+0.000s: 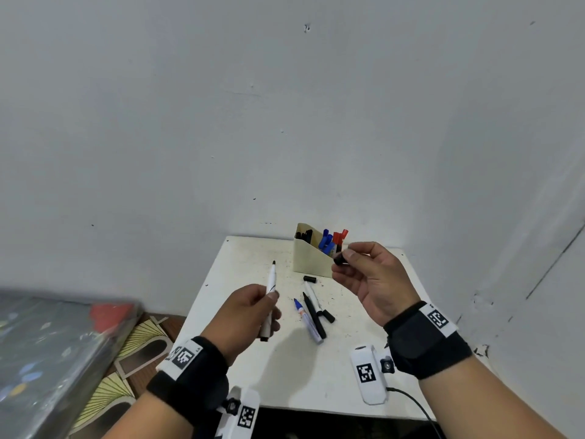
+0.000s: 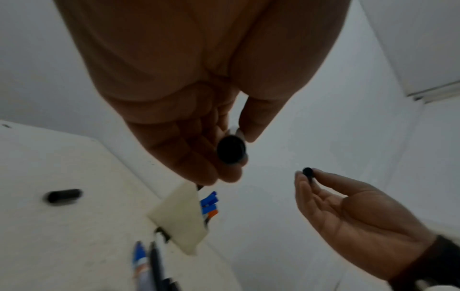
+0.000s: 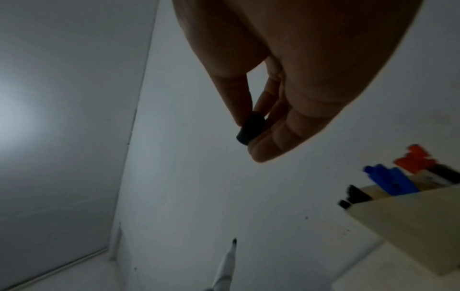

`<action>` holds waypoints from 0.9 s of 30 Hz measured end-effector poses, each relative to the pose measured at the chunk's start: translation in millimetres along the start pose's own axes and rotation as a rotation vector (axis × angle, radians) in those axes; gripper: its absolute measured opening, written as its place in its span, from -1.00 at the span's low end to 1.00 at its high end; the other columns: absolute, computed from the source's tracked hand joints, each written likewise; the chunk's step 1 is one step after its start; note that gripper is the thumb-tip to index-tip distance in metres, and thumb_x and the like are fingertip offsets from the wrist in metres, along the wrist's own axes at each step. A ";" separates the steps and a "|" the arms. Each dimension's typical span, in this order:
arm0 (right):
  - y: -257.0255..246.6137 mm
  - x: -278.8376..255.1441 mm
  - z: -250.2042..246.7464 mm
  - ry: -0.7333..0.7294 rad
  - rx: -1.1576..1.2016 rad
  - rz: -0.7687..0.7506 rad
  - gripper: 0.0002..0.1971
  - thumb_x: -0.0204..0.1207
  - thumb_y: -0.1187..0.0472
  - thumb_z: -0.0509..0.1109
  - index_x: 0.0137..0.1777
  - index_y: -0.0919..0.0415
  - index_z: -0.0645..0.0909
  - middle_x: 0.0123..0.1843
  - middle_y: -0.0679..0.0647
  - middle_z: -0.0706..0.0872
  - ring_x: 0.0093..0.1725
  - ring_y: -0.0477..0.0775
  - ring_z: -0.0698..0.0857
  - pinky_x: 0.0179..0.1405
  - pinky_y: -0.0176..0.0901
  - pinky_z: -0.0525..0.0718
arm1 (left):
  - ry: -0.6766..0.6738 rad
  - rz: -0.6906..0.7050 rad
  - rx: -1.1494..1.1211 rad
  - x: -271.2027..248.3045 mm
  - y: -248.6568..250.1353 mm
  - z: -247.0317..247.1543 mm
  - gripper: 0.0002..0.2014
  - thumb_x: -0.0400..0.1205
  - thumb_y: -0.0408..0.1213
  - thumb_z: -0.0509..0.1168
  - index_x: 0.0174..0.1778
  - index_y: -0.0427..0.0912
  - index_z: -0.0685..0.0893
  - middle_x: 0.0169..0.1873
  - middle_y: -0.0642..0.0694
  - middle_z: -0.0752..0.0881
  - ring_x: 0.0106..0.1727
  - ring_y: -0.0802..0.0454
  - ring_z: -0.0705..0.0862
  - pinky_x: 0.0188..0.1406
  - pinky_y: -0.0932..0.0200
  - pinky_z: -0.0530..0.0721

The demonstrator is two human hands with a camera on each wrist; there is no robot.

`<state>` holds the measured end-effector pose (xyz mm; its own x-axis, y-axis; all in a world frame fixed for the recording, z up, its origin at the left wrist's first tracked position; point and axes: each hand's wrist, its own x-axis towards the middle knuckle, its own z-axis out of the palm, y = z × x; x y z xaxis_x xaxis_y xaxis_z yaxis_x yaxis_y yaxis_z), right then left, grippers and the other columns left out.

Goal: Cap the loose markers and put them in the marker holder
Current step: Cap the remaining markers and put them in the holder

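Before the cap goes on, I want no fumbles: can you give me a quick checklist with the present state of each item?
1. Left hand holds the uncapped marker firmly: ok.
2. Marker tip exposed, pointing up and away: ok.
3. Right hand pinches the black cap: ok.
4. Cap's open end faces the tip: cannot tell.
5. Cap and tip lined up: not ok, they are well apart.
6. Marker holder has room for another marker: cannot tell.
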<state>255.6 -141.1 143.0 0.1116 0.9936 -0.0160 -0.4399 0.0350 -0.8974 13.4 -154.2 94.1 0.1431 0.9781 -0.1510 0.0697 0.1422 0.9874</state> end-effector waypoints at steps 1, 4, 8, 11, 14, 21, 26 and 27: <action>5.0 1.5 -6.1 0.024 -0.020 0.030 -0.87 0.63 0.44 0.43 0.13 0.33 0.61 -0.06 0.35 0.79 -0.17 0.26 0.80 -0.01 0.12 0.85 | 0.041 -0.026 0.035 5.3 -9.3 -4.4 -0.76 0.79 -0.25 0.31 -0.05 -0.39 0.62 -0.29 -0.21 0.77 -0.31 -0.13 0.76 -0.29 -0.01 0.65; 26.0 6.4 -26.3 0.105 -0.095 0.118 -0.85 0.64 0.42 0.44 0.17 0.35 0.64 -0.07 0.32 0.79 -0.21 0.23 0.76 -0.02 0.13 0.84 | 0.124 -0.110 0.174 19.3 -41.0 -12.1 -0.79 0.69 -0.33 0.37 -0.25 -0.27 0.57 -0.39 -0.22 0.73 -0.39 -0.14 0.70 -0.43 0.05 0.59; 56.6 16.0 -50.4 0.181 -0.173 0.222 -0.87 0.64 0.41 0.45 0.15 0.38 0.65 -0.10 0.31 0.79 -0.22 0.23 0.76 -0.06 0.14 0.84 | 0.189 -0.188 0.494 38.3 -74.7 -11.4 -0.65 0.52 -0.17 0.47 -0.49 -0.11 0.48 -0.58 -0.04 0.55 -0.51 -0.08 0.54 -0.46 -0.07 0.76; 74.2 24.9 -60.5 0.203 -0.201 0.270 -0.87 0.64 0.42 0.45 0.15 0.40 0.64 -0.11 0.31 0.77 -0.22 0.24 0.76 -0.06 0.14 0.84 | 0.162 -0.212 0.756 52.9 -84.9 0.4 -0.64 0.54 -0.07 0.44 -0.46 -0.05 0.45 -0.53 0.02 0.49 -0.44 0.00 0.51 -0.38 0.13 0.52; 86.1 34.3 -65.7 0.213 -0.211 0.302 -0.92 0.64 0.43 0.44 0.09 0.37 0.64 -0.09 0.32 0.76 -0.22 0.25 0.75 -0.03 0.15 0.82 | 0.147 -0.207 0.850 68.1 -92.3 12.5 -0.79 0.65 -0.03 0.36 -0.06 -0.11 0.65 -0.25 0.04 0.62 -0.13 0.00 0.62 -0.20 0.16 0.49; 102.8 52.9 -76.2 0.233 -0.214 0.347 -0.92 0.64 0.40 0.46 0.09 0.37 0.65 -0.10 0.31 0.78 -0.21 0.25 0.77 -0.11 0.09 0.84 | 0.148 -0.210 0.924 92.6 -104.5 23.8 -0.78 0.71 -0.05 0.27 0.04 -0.15 0.56 -0.13 -0.06 0.70 -0.11 -0.06 0.67 -0.21 0.13 0.56; 111.5 60.8 -83.7 0.280 -0.219 0.399 -0.97 0.68 0.41 0.37 0.07 0.34 0.61 -0.13 0.30 0.70 -0.18 0.31 0.75 -0.12 0.13 0.83 | 0.159 -0.206 0.926 101.6 -109.1 27.6 -0.78 0.72 -0.06 0.25 0.04 -0.15 0.51 -0.15 -0.07 0.70 -0.21 -0.02 0.62 -0.30 0.13 0.49; 112.7 62.0 -84.7 0.289 -0.219 0.410 -0.95 0.68 0.41 0.33 0.07 0.34 0.61 -0.14 0.30 0.69 -0.19 0.31 0.74 -0.14 0.12 0.82 | 0.160 -0.204 0.916 102.7 -109.0 28.3 -0.78 0.72 -0.06 0.25 0.06 -0.15 0.51 -0.14 -0.08 0.71 -0.22 -0.01 0.63 -0.32 0.13 0.49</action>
<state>288.5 -84.7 3.5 0.2243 0.8499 -0.4768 -0.3063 -0.4030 -0.8624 48.4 -73.5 -30.3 -0.0895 0.9665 -0.2405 0.8346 0.2045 0.5115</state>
